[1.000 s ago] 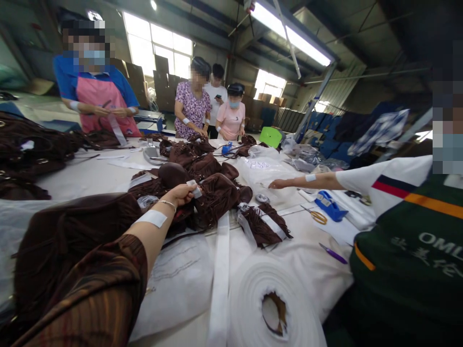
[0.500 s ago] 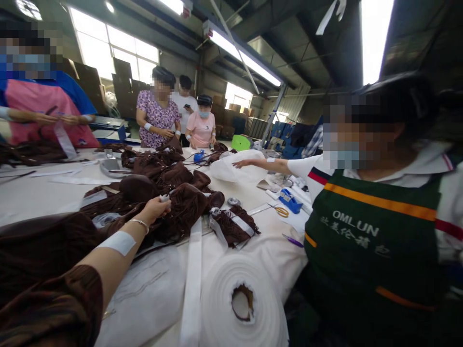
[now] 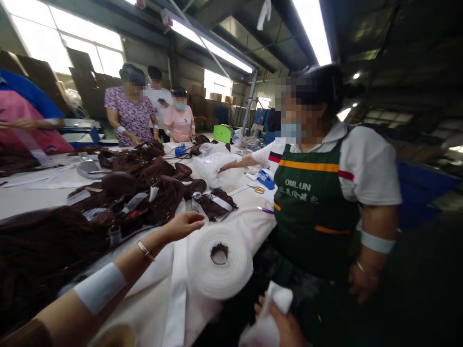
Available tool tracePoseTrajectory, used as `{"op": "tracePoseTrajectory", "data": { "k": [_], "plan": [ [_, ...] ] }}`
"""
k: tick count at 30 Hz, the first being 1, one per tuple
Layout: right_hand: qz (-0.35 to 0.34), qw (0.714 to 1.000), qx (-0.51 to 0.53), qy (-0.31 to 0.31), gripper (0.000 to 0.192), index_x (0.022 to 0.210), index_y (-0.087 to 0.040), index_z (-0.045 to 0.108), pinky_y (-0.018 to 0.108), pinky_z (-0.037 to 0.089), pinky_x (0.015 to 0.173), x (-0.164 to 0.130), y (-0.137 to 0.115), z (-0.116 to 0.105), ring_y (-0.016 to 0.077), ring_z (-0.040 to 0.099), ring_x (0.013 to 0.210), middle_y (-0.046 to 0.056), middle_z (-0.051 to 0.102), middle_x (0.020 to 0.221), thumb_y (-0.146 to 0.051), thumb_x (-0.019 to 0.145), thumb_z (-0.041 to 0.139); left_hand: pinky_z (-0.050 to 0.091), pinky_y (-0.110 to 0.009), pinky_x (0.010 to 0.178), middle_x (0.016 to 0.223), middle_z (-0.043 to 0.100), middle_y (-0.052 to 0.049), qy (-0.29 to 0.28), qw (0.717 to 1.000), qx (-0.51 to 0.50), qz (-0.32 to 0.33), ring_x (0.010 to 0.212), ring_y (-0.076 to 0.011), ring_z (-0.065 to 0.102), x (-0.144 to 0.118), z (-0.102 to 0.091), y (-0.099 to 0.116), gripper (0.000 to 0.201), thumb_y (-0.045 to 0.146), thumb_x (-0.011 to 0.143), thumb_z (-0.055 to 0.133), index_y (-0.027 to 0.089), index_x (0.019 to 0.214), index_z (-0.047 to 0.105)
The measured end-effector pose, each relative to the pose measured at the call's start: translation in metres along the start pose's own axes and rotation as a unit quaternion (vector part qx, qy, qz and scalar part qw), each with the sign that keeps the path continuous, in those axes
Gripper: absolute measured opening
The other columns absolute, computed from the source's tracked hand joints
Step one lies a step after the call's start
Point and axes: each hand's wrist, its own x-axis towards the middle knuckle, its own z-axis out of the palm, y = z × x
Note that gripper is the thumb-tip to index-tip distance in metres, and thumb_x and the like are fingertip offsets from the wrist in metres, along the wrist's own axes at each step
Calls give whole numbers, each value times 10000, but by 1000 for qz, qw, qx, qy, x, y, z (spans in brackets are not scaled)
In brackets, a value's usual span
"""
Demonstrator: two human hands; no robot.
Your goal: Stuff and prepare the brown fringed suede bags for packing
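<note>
The left hand (image 3: 183, 225) has left the brown bag (image 3: 164, 197), at eleven o'clock from the white roll (image 3: 202, 277). Fingers loose, it looks free. The right hand (image 3: 285, 325), at five, grips thin white stuff (image 3: 280, 296).

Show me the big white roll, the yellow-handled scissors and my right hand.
White roll (image 3: 236, 262), head view: its flat end, beside the center hole.
Yellow-handled scissors (image 3: 258, 190), head view: the handles.
Right hand (image 3: 284, 323), head view: middle of the hand.
</note>
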Motion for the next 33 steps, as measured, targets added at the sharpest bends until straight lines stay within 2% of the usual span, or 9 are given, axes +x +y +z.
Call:
{"op": "tracePoseTrajectory", "data": {
  "k": [3, 5, 7, 10, 12, 16, 26, 29, 33],
  "plan": [
    [-20, 998, 64, -20, 535, 961, -155, 720, 416, 618, 741, -2, -14, 2, 305, 737, 872, 118, 765, 958, -438, 562, 938, 485, -391, 1013, 1278, 693, -151, -198, 970, -140, 28, 1192, -300, 637, -50, 87, 37, 646, 587, 792, 744, 171, 1278, 652],
    [-33, 993, 96, -54, 531, 912, -111, 735, 365, 610, 695, -6, -23, 9, 265, 740, 758, 118, 777, 868, -419, 533, 943, 441, -411, 1055, 1363, 636, -162, -271, 936, -222, 34, 1264, -313, 584, -83, 139, 53, 792, 622, 750, 781, 195, 1383, 569],
    [-37, 990, 110, -84, 467, 871, -99, 747, 342, 606, 680, -12, -30, 16, 242, 735, 708, 111, 778, 815, -391, 554, 927, 454, -399, 1006, 1327, 644, -143, -289, 913, -281, 57, 1201, -316, 598, -112, 180, 59, 890, 680, 695, 794, 191, 1397, 549],
    [-32, 989, 115, -92, 372, 857, -106, 747, 342, 610, 667, -19, -37, 22, 239, 737, 693, 98, 778, 792, -316, 589, 897, 462, -303, 808, 1073, 694, -69, -242, 935, -254, 55, 936, -238, 613, -143, 217, 57, 758, 629, 674, 833, 144, 1229, 657],
    [-14, 988, 122, -91, 329, 871, -111, 734, 340, 605, 627, -20, -40, 24, 244, 737, 683, 96, 776, 794, -249, 607, 873, 417, -261, 702, 899, 680, -25, -202, 946, -254, -10, 794, -180, 566, -159, 228, 53, 608, 538, 651, 882, 121, 1060, 710],
    [31, 987, 123, -96, 238, 889, -120, 696, 321, 595, 590, -19, -47, 24, 235, 735, 673, 88, 774, 805, -155, 679, 804, 415, -254, 628, 759, 672, -15, -177, 922, -324, -120, 655, -145, 549, -191, 236, 49, 502, 500, 625, 902, 118, 884, 704],
    [94, 982, 64, -153, 82, 921, -109, 680, 317, 594, 659, -18, -42, 31, 202, 711, 664, 95, 751, 738, -173, 878, 652, 501, -242, 604, 791, 737, -78, -105, 870, -443, -190, 626, -157, 658, -240, 246, 53, 504, 518, 661, 880, 133, 933, 701],
    [113, 977, 44, -177, 139, 955, -102, 681, 351, 595, 714, -19, -40, 36, 218, 718, 710, 102, 752, 761, -223, 891, 659, 495, -238, 576, 801, 748, -90, -71, 860, -464, -200, 627, -165, 668, -247, 246, 52, 473, 485, 650, 894, 131, 901, 703],
    [132, 955, 43, -262, 388, 1083, -93, 674, 416, 580, 802, -31, -35, 40, 264, 728, 864, 133, 765, 881, -443, 929, 610, 497, -238, 566, 814, 757, -103, -22, 847, -487, -211, 631, -167, 671, -260, 241, 54, 464, 465, 636, 899, 126, 893, 712]
  ]
}}
